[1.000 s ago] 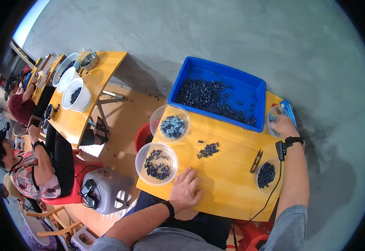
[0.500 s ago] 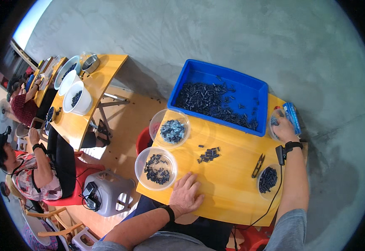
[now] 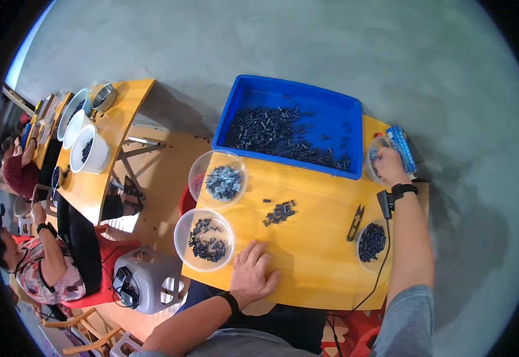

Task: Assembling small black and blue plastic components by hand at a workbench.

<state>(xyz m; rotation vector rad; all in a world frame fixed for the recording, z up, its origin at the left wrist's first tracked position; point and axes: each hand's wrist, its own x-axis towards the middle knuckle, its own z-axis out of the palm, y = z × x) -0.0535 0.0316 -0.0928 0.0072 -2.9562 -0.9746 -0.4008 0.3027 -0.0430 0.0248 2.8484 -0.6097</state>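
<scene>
My left hand (image 3: 253,272) lies on the yellow table near its front edge, fingers stretched out, holding nothing. My right hand (image 3: 388,165) reaches into a small clear tub (image 3: 371,174) at the far right corner. Its fingers are curled, their tips partly hidden inside; whatever they pinch does not show. Light blue bits show in that tub. A small pile of short dark pieces (image 3: 280,213) lies mid-table. Dark thread snips (image 3: 356,223) rest beside a clear bowl (image 3: 363,265) of dark pieces. Beside my left hand stands another clear bowl (image 3: 182,252) with dark pieces.
A big blue tray (image 3: 331,122) with many dark pieces sits at the back. Left of it is a clear bowl (image 3: 199,196) of pale blue and dark bits. A blue box (image 3: 401,149) stands by the wall. Leftward, a person (image 3: 51,262) sits near another table (image 3: 120,113).
The whole view has shifted, so the table appears further left and slightly higher. My right hand stays at the tub, its fingers now more curled. My left hand still rests on the table.
</scene>
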